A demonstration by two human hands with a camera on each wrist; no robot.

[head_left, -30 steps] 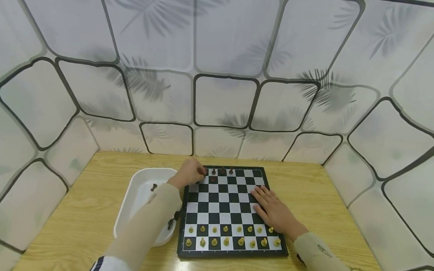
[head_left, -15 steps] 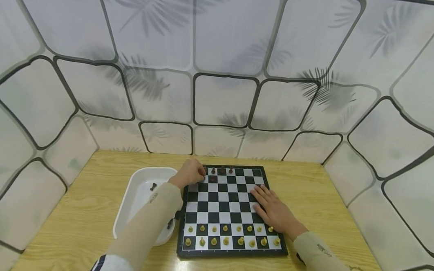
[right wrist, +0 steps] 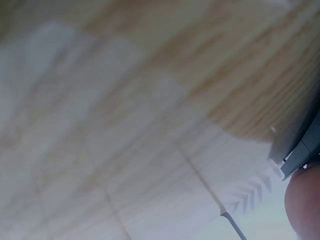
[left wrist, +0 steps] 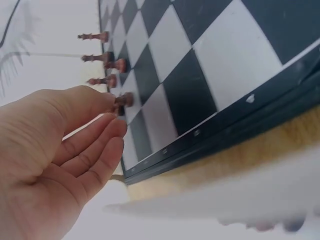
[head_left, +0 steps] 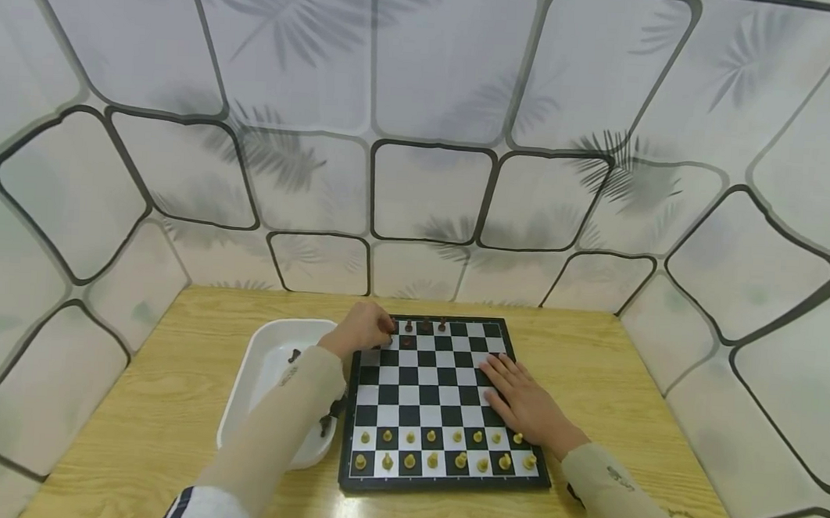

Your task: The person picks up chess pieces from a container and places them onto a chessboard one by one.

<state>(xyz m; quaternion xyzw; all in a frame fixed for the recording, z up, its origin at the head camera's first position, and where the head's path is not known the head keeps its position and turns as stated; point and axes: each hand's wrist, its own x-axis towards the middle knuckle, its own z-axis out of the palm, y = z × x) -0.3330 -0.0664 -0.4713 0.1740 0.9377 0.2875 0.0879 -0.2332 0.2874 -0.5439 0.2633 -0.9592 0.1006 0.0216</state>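
Note:
A black-and-white chessboard [head_left: 418, 396] lies on the table. At its far left corner, my left hand [head_left: 360, 330] pinches a small brown chess pawn [left wrist: 126, 99], thumb and fingertips at the piece's top; the fingers partly hide it. Several other brown chess pieces [head_left: 443, 324] stand along the far edge, and one [head_left: 407, 342] sits a row nearer. Two rows of yellow chess pieces [head_left: 432, 461] line the near side. My right hand [head_left: 520, 399] rests flat on the board's right edge, fingers spread; only a bit of it [right wrist: 305, 202] shows in the right wrist view.
A white tray [head_left: 233, 406] stands left of the board, partly under my left forearm. Dark pieces [head_left: 294, 355] lie in it, with others [head_left: 326, 424] near its right side. The wooden table [head_left: 633, 396] meets a patterned curtain [head_left: 426, 189] at the back.
My left hand and forearm have shifted very slightly to the left, the fingers still at the far left corner. The right hand and the standing pieces look unchanged.

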